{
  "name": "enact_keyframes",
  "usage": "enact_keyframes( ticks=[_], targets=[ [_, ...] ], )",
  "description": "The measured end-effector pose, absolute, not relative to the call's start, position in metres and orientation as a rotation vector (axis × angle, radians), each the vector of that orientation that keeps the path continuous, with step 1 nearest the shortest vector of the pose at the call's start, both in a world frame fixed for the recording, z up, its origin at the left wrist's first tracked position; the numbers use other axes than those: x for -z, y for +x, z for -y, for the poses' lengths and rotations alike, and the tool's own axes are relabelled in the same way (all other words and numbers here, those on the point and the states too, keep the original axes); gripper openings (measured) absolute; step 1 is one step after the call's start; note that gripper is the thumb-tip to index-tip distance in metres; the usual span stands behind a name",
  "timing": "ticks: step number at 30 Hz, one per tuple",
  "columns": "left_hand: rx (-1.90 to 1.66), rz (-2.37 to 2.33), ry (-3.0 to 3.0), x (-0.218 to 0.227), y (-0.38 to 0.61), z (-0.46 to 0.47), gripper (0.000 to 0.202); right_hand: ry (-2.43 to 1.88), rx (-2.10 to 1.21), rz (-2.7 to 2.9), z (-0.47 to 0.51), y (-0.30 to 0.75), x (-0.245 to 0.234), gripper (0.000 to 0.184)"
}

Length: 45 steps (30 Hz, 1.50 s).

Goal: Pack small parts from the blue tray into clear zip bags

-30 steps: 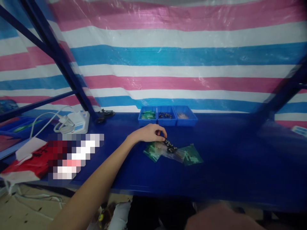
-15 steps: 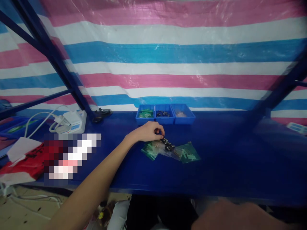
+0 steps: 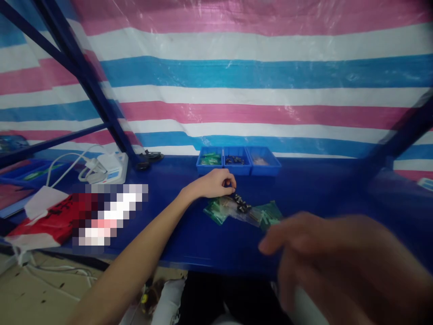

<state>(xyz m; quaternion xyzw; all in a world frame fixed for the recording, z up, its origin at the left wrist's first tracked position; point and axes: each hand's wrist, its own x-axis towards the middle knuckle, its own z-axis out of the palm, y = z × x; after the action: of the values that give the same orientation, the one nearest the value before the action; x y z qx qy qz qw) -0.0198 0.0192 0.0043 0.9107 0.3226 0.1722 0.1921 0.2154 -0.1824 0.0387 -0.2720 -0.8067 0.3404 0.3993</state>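
My left hand (image 3: 216, 183) rests over the near side of the blue trays, its thumb and fingers curled into a pinch. Whatever lies between the fingertips is too small to make out. Just below the thumb is a cluster of small black-and-silver parts (image 3: 242, 206). These lie on a clear plastic bag (image 3: 233, 210), with a green-tinted bag (image 3: 216, 211) on its left. Another green bag (image 3: 270, 211) with pale pieces sits to the right, partly behind my right hand (image 3: 324, 257). That hand hangs close to the camera, smeared by motion, with a pale blurred shape under it.
Three joined blue trays hold green packets (image 3: 210, 159), dark small parts (image 3: 235, 160) and pale pieces (image 3: 260, 161). At left are a white power strip (image 3: 115, 169) with cables and a red bag (image 3: 57, 221). Blue frame posts (image 3: 98, 99) rise at both sides.
My right hand has risen from the lower edge into view above the table's front right. My left hand stays over the bags with its fingers curled. The view has shifted slightly.
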Motion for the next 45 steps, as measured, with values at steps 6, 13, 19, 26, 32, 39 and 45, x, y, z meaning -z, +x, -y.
enact_keyframes(
  ticks=[6, 13, 19, 26, 32, 39, 45],
  targets=[
    [-0.649, -0.847, 2.551, -0.004, -0.018, -0.019, 0.011, -1.001, -0.777, 2.061, 0.086, 0.212, -0.051, 0.014],
    [-0.696, -0.897, 2.522, 0.002, -0.013, -0.019, 0.010, -1.169, -0.491, 2.225, 0.009, 0.212, -0.001, 0.018],
    [-0.713, -0.882, 2.557, 0.005, -0.006, -0.016, 0.006, -1.078, -0.364, 2.280, 0.009, 0.214, 0.021, 0.019],
    [-0.787, -0.826, 2.532, 0.004, 0.000, -0.010, 0.008, -1.094, -0.565, 2.190, 0.008, 0.215, 0.020, 0.017],
    [-0.810, -0.809, 2.586, 0.005, 0.003, -0.008, 0.012, -1.066, -0.798, 2.161, 0.003, 0.218, 0.017, 0.020],
    [-0.831, -0.897, 2.807, 0.006, 0.002, -0.008, 0.012, -1.023, -0.918, 2.148, -0.003, 0.224, 0.015, 0.032],
    [-0.866, -0.909, 2.871, 0.010, 0.002, -0.011, 0.017, -1.005, -1.002, 2.153, -0.002, 0.227, 0.011, 0.025]
  ],
)
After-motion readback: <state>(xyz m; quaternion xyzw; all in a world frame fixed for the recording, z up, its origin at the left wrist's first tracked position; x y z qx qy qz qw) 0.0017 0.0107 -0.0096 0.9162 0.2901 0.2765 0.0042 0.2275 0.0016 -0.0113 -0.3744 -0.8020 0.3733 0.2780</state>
